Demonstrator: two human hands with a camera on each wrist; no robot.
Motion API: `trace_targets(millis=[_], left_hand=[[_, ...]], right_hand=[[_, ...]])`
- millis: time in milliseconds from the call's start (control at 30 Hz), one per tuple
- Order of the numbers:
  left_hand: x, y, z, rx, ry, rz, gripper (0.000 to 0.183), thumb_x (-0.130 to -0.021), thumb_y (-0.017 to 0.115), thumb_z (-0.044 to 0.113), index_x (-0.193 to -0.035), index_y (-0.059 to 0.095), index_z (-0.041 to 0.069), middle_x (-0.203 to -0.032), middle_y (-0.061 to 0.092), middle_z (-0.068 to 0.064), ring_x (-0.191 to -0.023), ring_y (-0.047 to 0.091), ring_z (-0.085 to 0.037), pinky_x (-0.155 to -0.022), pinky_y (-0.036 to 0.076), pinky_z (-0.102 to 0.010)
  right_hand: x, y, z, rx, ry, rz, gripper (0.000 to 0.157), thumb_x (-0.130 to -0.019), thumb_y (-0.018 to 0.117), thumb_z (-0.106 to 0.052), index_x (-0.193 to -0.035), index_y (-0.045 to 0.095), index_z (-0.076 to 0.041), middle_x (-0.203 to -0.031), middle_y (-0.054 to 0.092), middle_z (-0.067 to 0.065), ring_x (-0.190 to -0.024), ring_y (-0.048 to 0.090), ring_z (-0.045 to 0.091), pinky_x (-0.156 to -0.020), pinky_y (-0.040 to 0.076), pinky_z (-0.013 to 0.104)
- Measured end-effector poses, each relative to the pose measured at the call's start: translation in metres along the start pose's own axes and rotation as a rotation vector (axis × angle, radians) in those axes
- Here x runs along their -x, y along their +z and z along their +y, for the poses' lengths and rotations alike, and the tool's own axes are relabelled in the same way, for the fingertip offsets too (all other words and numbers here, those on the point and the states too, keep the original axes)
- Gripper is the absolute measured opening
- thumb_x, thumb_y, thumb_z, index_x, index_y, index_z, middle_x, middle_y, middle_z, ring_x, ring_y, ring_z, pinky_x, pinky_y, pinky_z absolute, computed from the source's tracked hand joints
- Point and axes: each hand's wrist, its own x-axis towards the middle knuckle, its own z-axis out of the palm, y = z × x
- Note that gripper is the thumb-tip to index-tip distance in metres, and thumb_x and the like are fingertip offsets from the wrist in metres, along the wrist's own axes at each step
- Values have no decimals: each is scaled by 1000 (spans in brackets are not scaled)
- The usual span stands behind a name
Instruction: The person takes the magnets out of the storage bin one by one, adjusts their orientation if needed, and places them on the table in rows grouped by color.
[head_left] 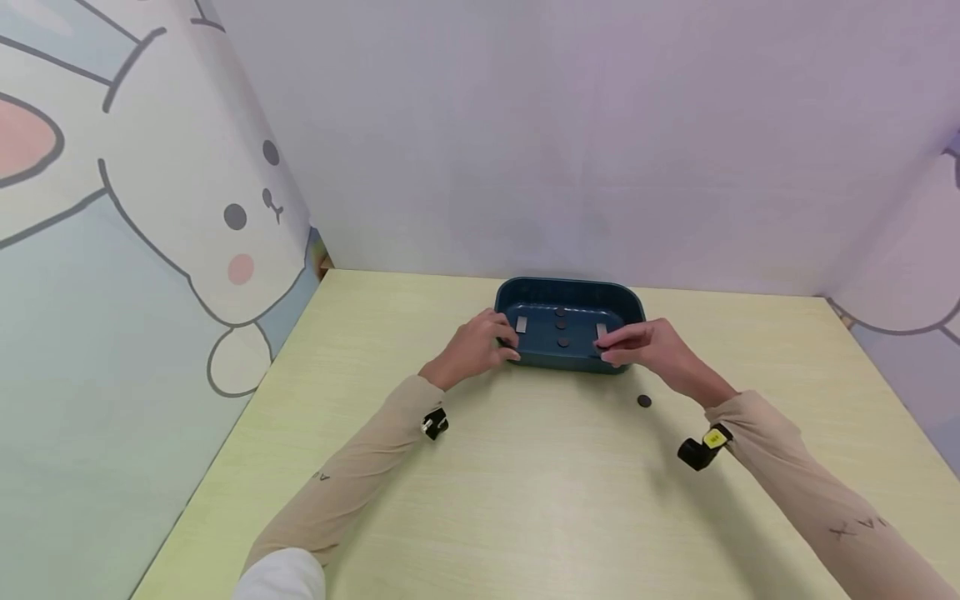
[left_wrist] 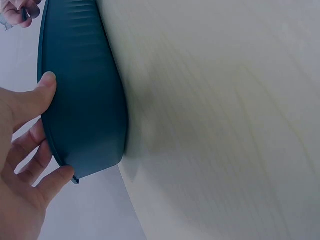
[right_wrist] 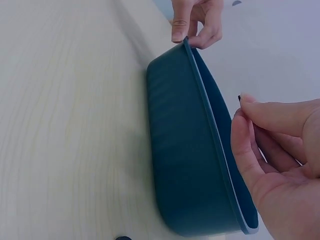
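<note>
A dark teal plastic bin [head_left: 573,364] stands near the back of the table. My left hand [head_left: 480,343] grips its left end by the rim, the thumb on the outer front wall in the left wrist view. Over the bin's right end, my right hand [head_left: 647,343] pinches a small dark disc [right_wrist: 239,98] between thumb and fingertips; most of the disc is hidden by them. Three dark round discs [head_left: 561,324] lie in a column on the bin floor. On either side of them is a small pale rectangular piece [head_left: 521,324], the right one partly hidden by my fingers.
Another dark disc [head_left: 644,401] lies on the light wooden table [head_left: 517,483], in front of the bin's right corner. A pale curtain [head_left: 562,150] hangs behind the table. At the left is a panel with a cartoon rabbit [head_left: 180,183].
</note>
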Motion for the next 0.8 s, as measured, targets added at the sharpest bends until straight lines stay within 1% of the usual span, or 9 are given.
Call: trace_targets(millis=[67, 133, 233, 300, 467, 500, 667, 800], left_hand=[[0, 1, -1, 4, 1, 3, 14, -81, 76, 19, -91, 74, 9, -90, 59, 1, -87, 50, -19, -69, 45, -30], [0, 1, -1, 5, 0, 4, 14, -81, 76, 19, -91, 74, 9, -89, 59, 1, -87, 50, -19, -69, 45, -30], [0, 1, -1, 2, 0, 5, 14, -81, 76, 19, -91, 74, 9, -89, 59, 1, -87, 50, -19, -69, 45, -30], [0, 1, -1, -3, 0, 4, 14, -81, 76, 19, -91, 74, 9, -89, 59, 2, -87, 50, -18, -69, 45, -30], [0, 0, -1, -10, -2, -1, 14, -82, 76, 21, -91, 74, 10, -91, 60, 1, -88, 51, -19, -69, 45, -30], [0, 0, -1, -11, -2, -2, 14, -82, 75, 21, -91, 74, 10, -91, 60, 1, -88, 51, -19, -70, 45, -30], [0, 0, -1, -16, 0, -10, 15, -83, 74, 22, -92, 74, 10, -91, 60, 0, -89, 51, -20, -71, 45, -30], [0, -1, 0, -9, 1, -11, 16, -83, 74, 22, -92, 74, 9, -91, 60, 1, -90, 51, -20, -71, 45, -30]], right_hand=[[2, -1, 1, 5, 0, 8, 37, -82, 75, -22, -111, 68, -1, -108, 68, 11, -94, 66, 27, -83, 51, 37], [5, -2, 1, 8, -4, 8, 37, -82, 75, -22, -112, 68, -1, -108, 68, 10, -95, 65, 30, -82, 51, 32], [9, -4, 2, 1, 3, 9, 38, -81, 76, -23, -112, 68, -2, -107, 69, 9, -97, 64, 36, -82, 51, 30], [11, -6, 3, -3, 7, 6, 39, -82, 75, -23, -113, 68, -2, -106, 69, 11, -98, 62, 40, -82, 50, 30], [15, -10, 6, 3, 10, 3, 39, -83, 74, -25, -114, 67, -1, -107, 67, 18, -98, 62, 39, -82, 50, 28], [16, -10, 7, 5, 8, 2, 39, -83, 74, -25, -114, 67, -1, -108, 67, 19, -98, 62, 39, -82, 50, 28], [21, -13, 10, 0, 9, 3, 39, -84, 73, -24, -114, 66, 0, -111, 65, 22, -97, 63, 37, -86, 50, 38], [25, -15, 13, 12, 16, 9, 40, -85, 72, -26, -115, 66, 0, -111, 66, 19, -96, 62, 38, -87, 49, 42]])
